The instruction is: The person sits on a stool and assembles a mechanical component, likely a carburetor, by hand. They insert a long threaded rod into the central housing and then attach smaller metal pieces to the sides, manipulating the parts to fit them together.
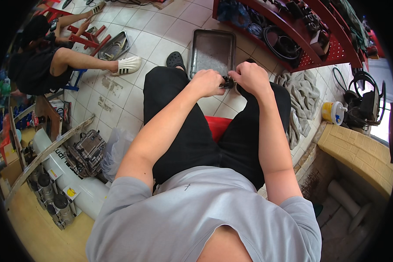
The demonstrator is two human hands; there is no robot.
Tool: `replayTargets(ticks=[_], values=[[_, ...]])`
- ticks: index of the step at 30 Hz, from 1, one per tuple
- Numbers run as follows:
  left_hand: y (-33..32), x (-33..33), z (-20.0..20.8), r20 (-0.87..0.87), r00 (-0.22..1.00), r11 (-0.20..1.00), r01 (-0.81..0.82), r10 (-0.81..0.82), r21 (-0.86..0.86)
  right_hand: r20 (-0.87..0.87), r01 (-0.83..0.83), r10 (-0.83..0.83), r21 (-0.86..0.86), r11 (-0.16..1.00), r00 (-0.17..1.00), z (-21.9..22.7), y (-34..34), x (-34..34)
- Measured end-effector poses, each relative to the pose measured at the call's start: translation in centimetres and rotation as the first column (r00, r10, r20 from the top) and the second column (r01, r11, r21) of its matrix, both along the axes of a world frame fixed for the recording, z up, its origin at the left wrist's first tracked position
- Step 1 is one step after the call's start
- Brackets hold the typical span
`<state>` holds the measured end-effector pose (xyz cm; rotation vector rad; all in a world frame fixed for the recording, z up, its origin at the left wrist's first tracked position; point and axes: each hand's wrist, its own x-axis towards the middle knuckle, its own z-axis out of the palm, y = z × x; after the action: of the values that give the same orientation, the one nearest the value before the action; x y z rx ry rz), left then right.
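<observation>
Between my knees, my left hand [207,83] is closed around a small dark metal part [226,82]. My right hand [251,77] is curled at the other side of the same part, with its thumb and fingers pressed against it. Fingers cover most of the part, so its exact kind cannot be made out. Just beyond my hands, a grey metal tray [213,50] with a raised rim lies on the tiled floor.
A red shelf rack [310,48] with hoses stands far right. Beside my right leg lies a grey cloth [299,94], near a yellow-and-white bucket [332,112]. At left sit a person [35,72], another tray [114,46] and a white compressor tank [81,185].
</observation>
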<state>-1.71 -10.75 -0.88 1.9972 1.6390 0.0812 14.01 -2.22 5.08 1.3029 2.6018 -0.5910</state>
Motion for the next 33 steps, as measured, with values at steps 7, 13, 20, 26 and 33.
replayTargets(ticks=[7,13,20,26,33], values=[[0.0,0.0,0.2,0.01,1.0,1.0,-0.009,0.009,-0.018,-0.255,-0.034,0.048,0.059,0.998,0.966,-0.8,-0.3,0.7],[-0.1,-0.1,0.0,0.002,1.0,1.0,-0.019,0.02,-0.007,-0.024,0.09,-0.089,0.019,0.996,0.996,1.0,-0.3,-0.8],[0.0,0.1,-0.1,0.0,1.0,1.0,-0.004,0.004,-0.008,-0.165,-0.004,0.015,0.066,0.998,0.986,-1.5,0.0,0.6],[0.2,0.1,0.3,0.005,1.0,1.0,-0.01,0.01,-0.017,-0.285,0.003,0.027,0.104,0.995,0.958,-1.3,-0.2,0.5],[-0.2,0.0,0.0,0.014,1.0,1.0,-0.024,0.024,0.014,-0.043,0.146,-0.145,0.009,0.989,0.988,1.4,-0.4,-0.8]])
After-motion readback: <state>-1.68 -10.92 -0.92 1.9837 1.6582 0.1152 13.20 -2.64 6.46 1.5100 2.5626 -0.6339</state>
